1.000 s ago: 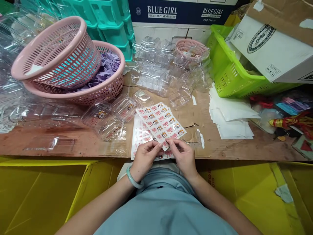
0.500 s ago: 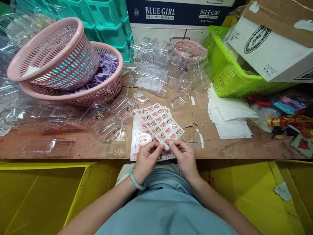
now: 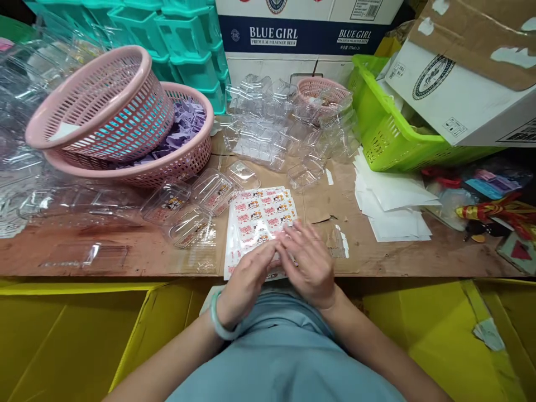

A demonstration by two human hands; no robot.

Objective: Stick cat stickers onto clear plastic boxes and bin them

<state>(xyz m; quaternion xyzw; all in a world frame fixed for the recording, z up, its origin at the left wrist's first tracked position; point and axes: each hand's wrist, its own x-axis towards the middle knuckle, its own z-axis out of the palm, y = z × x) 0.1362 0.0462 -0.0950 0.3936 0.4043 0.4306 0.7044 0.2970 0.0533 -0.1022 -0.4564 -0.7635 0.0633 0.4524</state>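
Observation:
White sticker sheets [image 3: 255, 215], printed with rows of red lettering and small orange-and-black cartoon figures, lie stacked near the table's front edge. My left hand [image 3: 251, 273], with a pale green bangle at the wrist, is closed at the near part of the top sheet; its fingertips are partly hidden. Blurred by motion, my right hand [image 3: 307, 259] lies over the sheet's near right part with fingers stretched out, its tips close to the left hand. Left of the sheets are several clear plastic cases [image 3: 167, 202], some bearing the same printed figures.
Two pink baskets [image 3: 190, 163] stand back left, the lower one holding purple pieces. Clear plastic packaging [image 3: 259, 139] is heaped at the back middle. Blank white sheets [image 3: 400, 220] lie right, below a lime-green basket [image 3: 387, 137]. Yellow boxes [image 3: 71, 340] flank me below the table edge.
The top sticker sheet has turned from slanted to nearly in line with the stack. My right hand has gone from a pinch to stretched fingers. The view has shifted slightly.

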